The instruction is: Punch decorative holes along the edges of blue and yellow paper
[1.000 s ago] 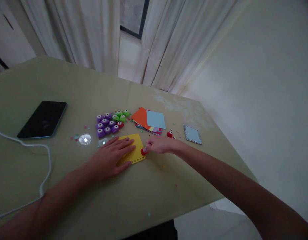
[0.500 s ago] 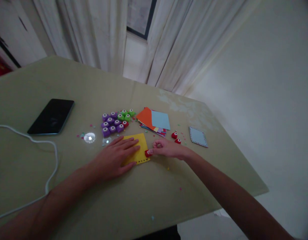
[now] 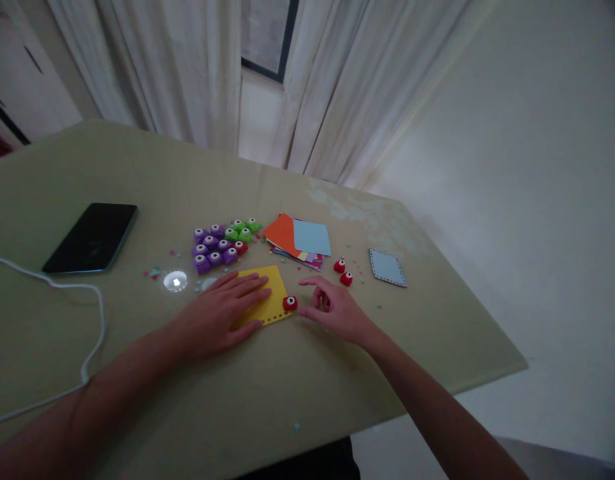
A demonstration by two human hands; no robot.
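My left hand point(image 3: 230, 307) lies flat with spread fingers on a yellow sheet of paper point(image 3: 274, 290), pressing it to the table. A row of punched holes runs along the sheet's near edge. On its right edge sits a small red paper punch point(image 3: 290, 303) with a white button. Just right of that punch, my right hand point(image 3: 334, 310) is held with thumb and forefinger apart, holding nothing. Beyond it lie two more red punches point(image 3: 342, 273). A light blue card point(image 3: 387, 268) with holes along its edges rests farther right.
Several purple punches point(image 3: 215, 259) and green punches point(image 3: 244, 230) stand grouped beyond my left hand. Beside them is a fanned stack of coloured paper point(image 3: 312, 239). A black tablet point(image 3: 92, 238) and a white cable point(image 3: 100, 320) lie at left. Tiny paper bits dot the table.
My right hand has let go of the red punch, leaving it on the yellow paper's edge, and its thumb and forefinger have parted. My left hand stays on the paper.
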